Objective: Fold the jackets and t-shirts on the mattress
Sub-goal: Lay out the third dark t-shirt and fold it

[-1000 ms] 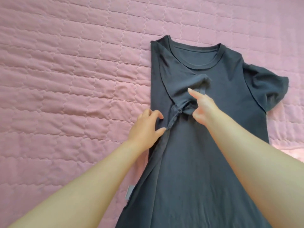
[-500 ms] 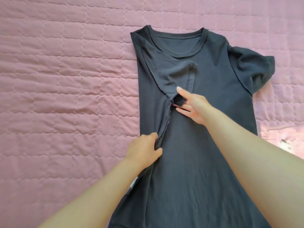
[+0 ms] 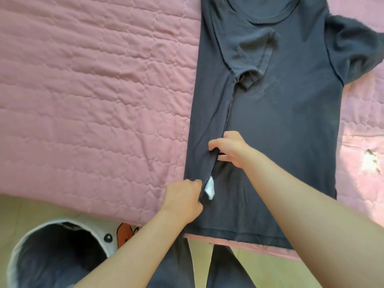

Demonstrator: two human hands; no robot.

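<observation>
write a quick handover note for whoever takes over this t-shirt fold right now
Left hand: grips the folded-in side edge of the t-shirt, beside the white care label.
Right hand: pinches the same edge a little higher up.
The t-shirt lies flat on the pink mattress, collar away from the person.
Done: one side is folded in, with the folded sleeve across the chest.
Left: fold in the other side with the spread sleeve, then probably fold up the length.

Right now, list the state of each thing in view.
Dark grey cotton t-shirt, flat on pink quilted mattress, one long side folded inward.
White care label, exposed.
Left hand, gripping the folded edge.
Right hand, pinching the folded edge.
Round white fabric basket, open-topped.
</observation>
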